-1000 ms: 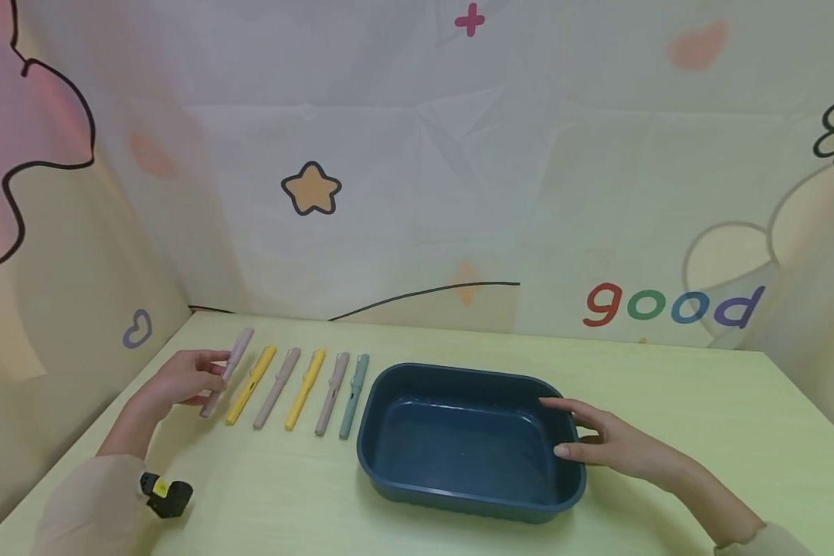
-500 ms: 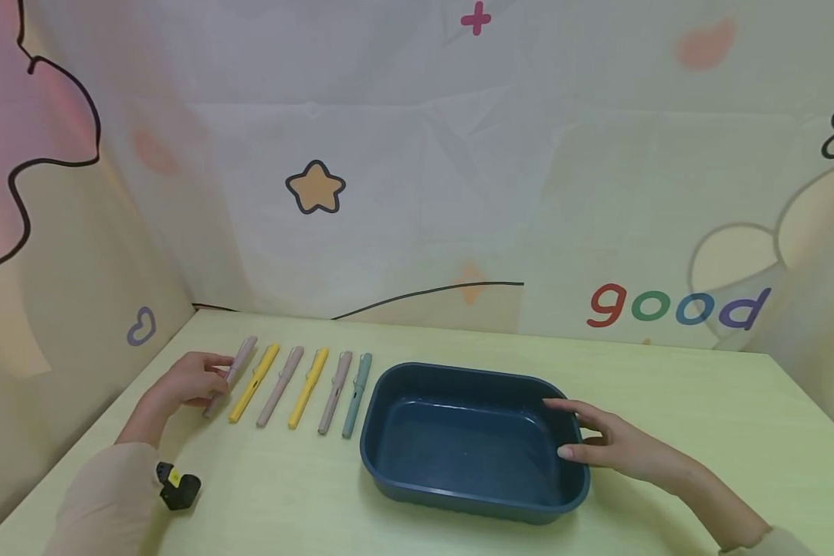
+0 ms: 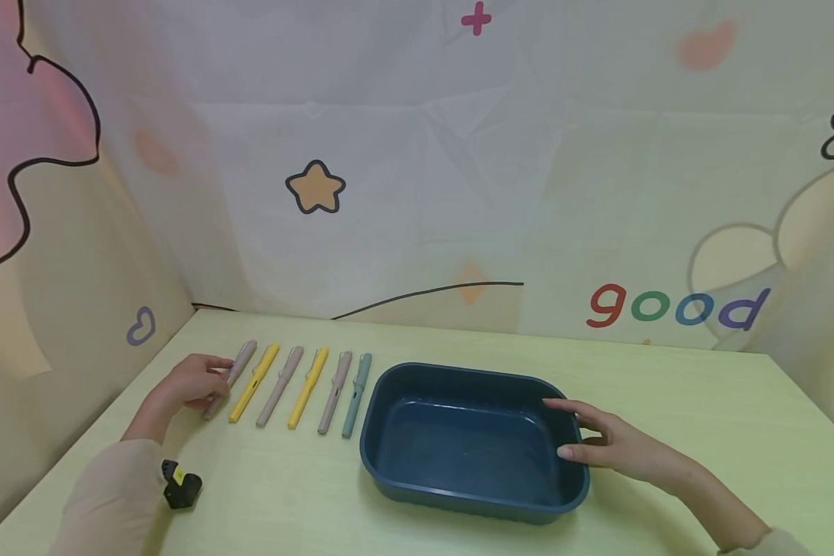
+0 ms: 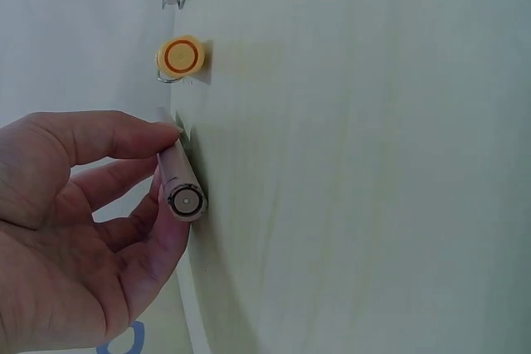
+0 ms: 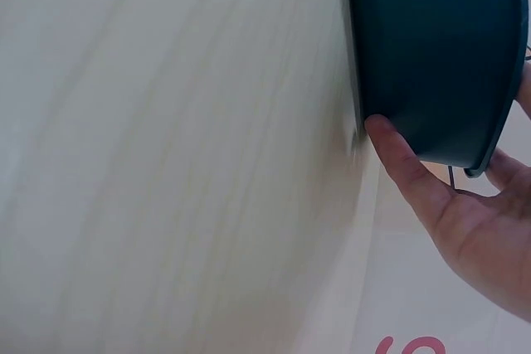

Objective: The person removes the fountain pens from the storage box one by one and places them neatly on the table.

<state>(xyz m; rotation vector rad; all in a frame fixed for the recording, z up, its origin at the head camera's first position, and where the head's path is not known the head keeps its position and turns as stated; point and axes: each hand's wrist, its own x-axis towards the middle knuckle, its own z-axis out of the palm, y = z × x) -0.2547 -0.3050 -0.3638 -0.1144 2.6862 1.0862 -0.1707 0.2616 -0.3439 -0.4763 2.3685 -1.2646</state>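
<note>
My left hand (image 3: 193,380) pinches a pale mauve pen (image 3: 246,357) at the left end of a row of pens. In the left wrist view, the thumb and fingers hold the pen (image 4: 187,194) by its sides, low over the table; whether it touches the surface I cannot tell. My right hand (image 3: 622,444) grips the right rim of a dark blue rectangular basin (image 3: 459,503). Thumb and a finger reach over the rim, and in the right wrist view another finger (image 5: 398,155) lies against the basin's outer wall (image 5: 440,55).
Right of the held pen lie a yellow pen (image 3: 253,384), a mauve pen (image 3: 280,386), another yellow pen (image 3: 309,388), another mauve pen (image 3: 335,392) and a teal pen (image 3: 357,395), roughly side by side. A printed cloth backdrop (image 3: 403,193) rises behind the table (image 3: 278,494).
The left hand has lowered the mauve pen towards the table beside the row, its far end now lower. The right hand and basin keep their place; the view has shifted slightly.
</note>
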